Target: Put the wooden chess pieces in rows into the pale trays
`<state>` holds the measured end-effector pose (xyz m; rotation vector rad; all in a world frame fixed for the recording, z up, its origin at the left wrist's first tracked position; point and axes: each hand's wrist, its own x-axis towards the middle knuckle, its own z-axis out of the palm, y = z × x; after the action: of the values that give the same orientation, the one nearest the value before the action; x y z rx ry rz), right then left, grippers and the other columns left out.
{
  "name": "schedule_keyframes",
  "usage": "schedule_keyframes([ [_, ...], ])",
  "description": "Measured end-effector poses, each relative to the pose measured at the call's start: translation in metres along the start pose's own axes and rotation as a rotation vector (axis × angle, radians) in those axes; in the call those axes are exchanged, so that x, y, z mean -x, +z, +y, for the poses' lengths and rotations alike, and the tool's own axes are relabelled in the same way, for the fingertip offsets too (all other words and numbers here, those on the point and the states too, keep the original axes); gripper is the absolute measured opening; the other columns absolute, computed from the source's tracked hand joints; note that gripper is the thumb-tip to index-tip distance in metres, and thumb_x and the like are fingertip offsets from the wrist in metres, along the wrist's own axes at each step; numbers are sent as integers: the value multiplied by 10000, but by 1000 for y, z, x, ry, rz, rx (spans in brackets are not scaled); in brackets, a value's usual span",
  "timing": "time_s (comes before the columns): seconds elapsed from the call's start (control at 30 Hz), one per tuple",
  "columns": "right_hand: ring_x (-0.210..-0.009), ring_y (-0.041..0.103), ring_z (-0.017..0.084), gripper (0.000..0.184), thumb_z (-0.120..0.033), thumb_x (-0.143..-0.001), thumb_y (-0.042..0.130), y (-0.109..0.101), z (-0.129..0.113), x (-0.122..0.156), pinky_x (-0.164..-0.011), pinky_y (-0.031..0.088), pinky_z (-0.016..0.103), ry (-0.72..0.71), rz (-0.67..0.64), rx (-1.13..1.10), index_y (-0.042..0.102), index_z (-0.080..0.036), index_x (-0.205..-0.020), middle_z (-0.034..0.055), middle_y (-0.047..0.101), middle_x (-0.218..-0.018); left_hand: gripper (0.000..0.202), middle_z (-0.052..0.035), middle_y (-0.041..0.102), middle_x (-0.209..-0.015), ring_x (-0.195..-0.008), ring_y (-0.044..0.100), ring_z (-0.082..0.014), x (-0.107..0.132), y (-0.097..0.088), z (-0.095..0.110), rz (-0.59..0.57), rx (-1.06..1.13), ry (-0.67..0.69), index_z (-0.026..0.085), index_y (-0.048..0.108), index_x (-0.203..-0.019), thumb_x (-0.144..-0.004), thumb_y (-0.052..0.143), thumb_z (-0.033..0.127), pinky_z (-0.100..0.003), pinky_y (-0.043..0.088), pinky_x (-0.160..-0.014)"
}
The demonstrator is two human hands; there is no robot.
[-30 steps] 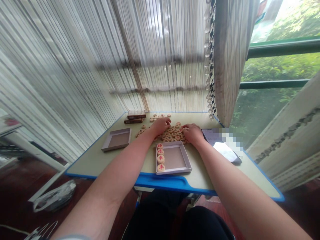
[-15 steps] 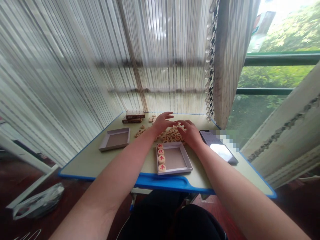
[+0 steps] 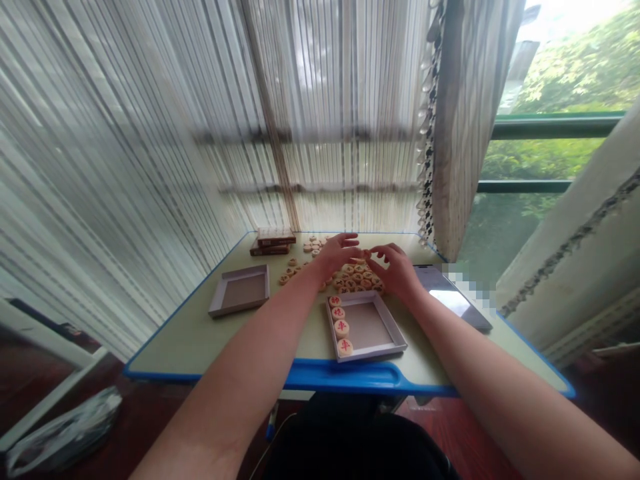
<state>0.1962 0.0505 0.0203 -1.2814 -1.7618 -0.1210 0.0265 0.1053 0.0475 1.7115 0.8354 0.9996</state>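
- Now, at the centre of the frame, our left hand (image 3: 336,253) hovers low over a heap of round wooden pieces (image 3: 358,280). Its fingers are loose and spread, pointing toward the right, and they grasp nothing that we can see.
- Our right hand (image 3: 401,271) comes in from the right, just beside the left one, with its fingers curled and its thumb and forefinger drawn toward each other.
- Between the two sets of fingertips sits a single piece (image 3: 367,253) at the far edge of the heap. We cannot tell whether the right hand truly grips it or only touches it.
- The heap lies on the table (image 3: 200,333), a pale top with a blue rim, a little above the middle of the picture. More loose pieces (image 3: 313,244) are scattered toward the upper left of it.
- Just below the heap, nearer to us, stands a shallow grey tray (image 3: 387,330). A column of four discs (image 3: 341,325) with red marks lies along its left wall.
- A second tray (image 3: 242,292) rests at centre left, well apart from the hands.
- Two dark flat boxes (image 3: 273,241) are stacked at the far left of the table, near the curtain (image 3: 150,133).
- A phone (image 3: 457,301) lies face up to the right of our right hand, partly blurred.
- Green leaves show through the window (image 3: 550,153) at the upper right.
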Motion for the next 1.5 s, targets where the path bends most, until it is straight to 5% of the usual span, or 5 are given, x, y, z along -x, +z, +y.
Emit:
schedule_keyframes([
  [0.37,-768,540,162,179,-306,-732,602,-18,-44,5,-696,416,267,-204,-342,-38,624,-177,-855,48,583,-845,305,-111,646,-1038,-1036,530,-239,12,-33,-2,232,-1220,298,171,631,-1054,-804,458,147,-400,425,-943],
  [0.67,-669,525,154,140,-301,-647,642,-24,-52,11,-603,367,248,-263,-682,70,636,-193,-735,10,612,-696,489,-123,620,-1155,-1071,552,-255,53,-45,7,266,-1173,104,158,522,-1243,-756,481,144,-377,428,-950],
  [0.9,-636,534,142,230,-334,-663,643,-30,-58,17,-564,360,244,-231,-708,55,677,-220,-859,7,645,-732,386,-98,648,-1056,-1034,561,-237,93,-67,-21,520,-1068,78,150,595,-1100,-728,496,139,-372,440,-949],
  [1.13,-579,516,123,136,-272,-644,640,-26,-56,18,-543,359,235,-246,-756,12,710,-230,-753,-20,630,-644,256,-82,593,-1090,-1058,541,-214,95,-54,-13,543,-1063,286,187,627,-925,-693,532,136,-366,427,-982],
  [1.5,-611,527,119,200,-366,-679,654,-52,-79,21,-545,366,226,-219,-895,-177,705,-226,-812,-20,615,-684,351,-93,547,-1088,-844,584,-138,85,-46,-29,513,-891,178,148,549,-1029,-704,450,60,-253,520,-734],
])
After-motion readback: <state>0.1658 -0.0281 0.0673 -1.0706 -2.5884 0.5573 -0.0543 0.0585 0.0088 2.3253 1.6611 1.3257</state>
